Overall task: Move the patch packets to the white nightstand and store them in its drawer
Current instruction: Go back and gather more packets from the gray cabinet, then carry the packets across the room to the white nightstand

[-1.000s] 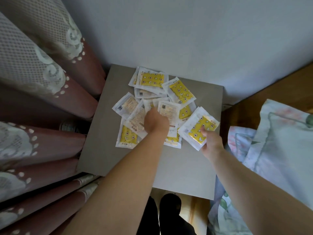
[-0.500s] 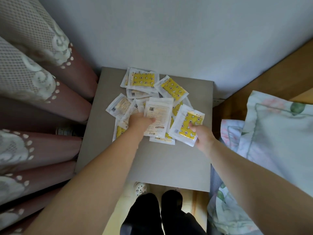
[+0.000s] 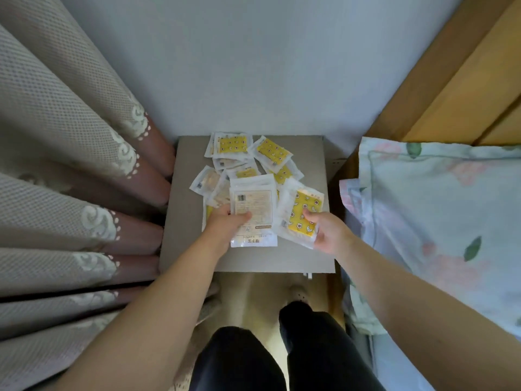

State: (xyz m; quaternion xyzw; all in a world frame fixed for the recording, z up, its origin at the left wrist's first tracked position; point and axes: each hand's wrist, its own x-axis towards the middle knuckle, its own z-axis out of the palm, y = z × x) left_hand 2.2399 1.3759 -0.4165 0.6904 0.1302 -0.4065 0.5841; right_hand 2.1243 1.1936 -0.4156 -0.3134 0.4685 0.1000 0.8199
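Our left hand [image 3: 225, 225] grips one packet [image 3: 251, 210], printed back up; right hand [image 3: 328, 231] grips one yellow-faced packet [image 3: 303, 214]. Roughly eight more packets [image 3: 272, 153] lie overlapping toward the grey tabletop's [image 3: 253, 259] far edge, exact count unclear

Yellow, white, grey, mauve, pastel floral.
White plastic patch packets [image 3: 273, 153] show yellow panels with small dark-and-white motifs; one white packet back [image 3: 253, 206] carries beige print. Grey square tabletop [image 3: 304, 162]. Taupe mesh curtain [image 3: 56, 131], white scroll lace, mauve folds. Pale blue pillowcase [image 3: 439, 210], pink blooms, green leaves.
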